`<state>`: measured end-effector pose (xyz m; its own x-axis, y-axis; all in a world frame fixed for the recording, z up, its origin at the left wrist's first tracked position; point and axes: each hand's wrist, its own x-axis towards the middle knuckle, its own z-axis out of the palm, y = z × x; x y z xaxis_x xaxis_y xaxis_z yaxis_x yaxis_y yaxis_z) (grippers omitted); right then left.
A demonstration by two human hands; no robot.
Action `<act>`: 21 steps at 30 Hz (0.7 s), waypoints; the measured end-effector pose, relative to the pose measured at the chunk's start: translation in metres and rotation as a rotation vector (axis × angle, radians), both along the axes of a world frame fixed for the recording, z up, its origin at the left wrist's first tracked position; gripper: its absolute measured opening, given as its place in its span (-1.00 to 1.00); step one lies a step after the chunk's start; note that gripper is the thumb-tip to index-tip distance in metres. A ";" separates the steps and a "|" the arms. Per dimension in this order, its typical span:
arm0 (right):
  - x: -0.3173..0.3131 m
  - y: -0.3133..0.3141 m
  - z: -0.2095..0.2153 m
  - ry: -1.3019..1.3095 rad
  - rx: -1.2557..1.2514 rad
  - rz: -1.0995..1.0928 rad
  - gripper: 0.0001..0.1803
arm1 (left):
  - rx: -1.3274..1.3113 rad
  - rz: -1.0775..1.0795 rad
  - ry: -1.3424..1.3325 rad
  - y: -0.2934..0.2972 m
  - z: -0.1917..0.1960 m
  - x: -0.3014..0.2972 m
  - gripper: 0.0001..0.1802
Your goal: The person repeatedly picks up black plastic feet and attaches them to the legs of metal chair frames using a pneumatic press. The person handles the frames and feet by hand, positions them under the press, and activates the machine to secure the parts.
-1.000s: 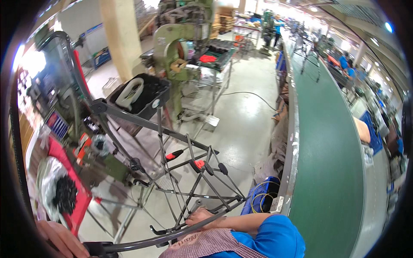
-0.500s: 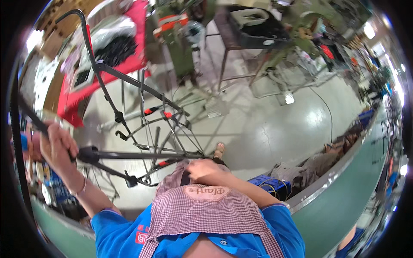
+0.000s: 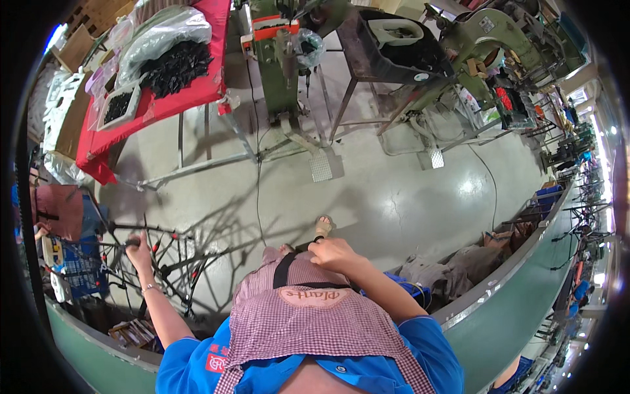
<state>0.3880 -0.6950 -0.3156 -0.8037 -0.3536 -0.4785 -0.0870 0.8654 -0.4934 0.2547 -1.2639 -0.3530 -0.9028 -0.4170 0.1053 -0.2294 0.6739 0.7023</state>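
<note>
My left hand [image 3: 139,253] is closed around a dark bar of a black tubular folding frame [image 3: 172,268] at the lower left. Thin crossing tubes and small red parts show on the frame, and its far side overlaps other dark frames, so its outline is hard to separate. My right hand [image 3: 335,255] is held before my lap with curled fingers, above the checked apron [image 3: 289,328]. Beside its fingertips runs a black band [image 3: 283,270] lying across the apron. What the fingers hold, if anything, is hidden.
A red-covered table [image 3: 220,49] with black parts stands at the far left. Green machines [image 3: 272,79] and a black tub [image 3: 400,56] line the far side. Green-sided benches [image 3: 518,315] flank me; a cable [image 3: 259,197] crosses the floor. Another person's apron [image 3: 59,207] shows at left.
The folding frame has swung from in front of me down to the lower left, with my left hand moving along lower and to the right. My right hand has shifted slightly right.
</note>
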 end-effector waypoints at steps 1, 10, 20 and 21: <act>-0.009 0.002 0.001 0.011 -0.052 0.043 -0.72 | -0.086 0.182 0.365 -0.099 -0.056 0.022 -0.69; -0.114 0.084 -0.014 0.154 -0.085 -0.136 -0.73 | 0.010 0.777 -0.008 -0.107 -0.016 0.023 -0.46; -0.377 0.192 0.020 0.522 -0.334 -0.393 -0.62 | 0.270 0.893 -0.143 0.083 -0.095 -0.022 -0.47; -0.406 0.187 0.025 0.544 -0.364 -0.360 -0.61 | 0.194 0.872 -0.127 0.078 -0.120 -0.006 -0.45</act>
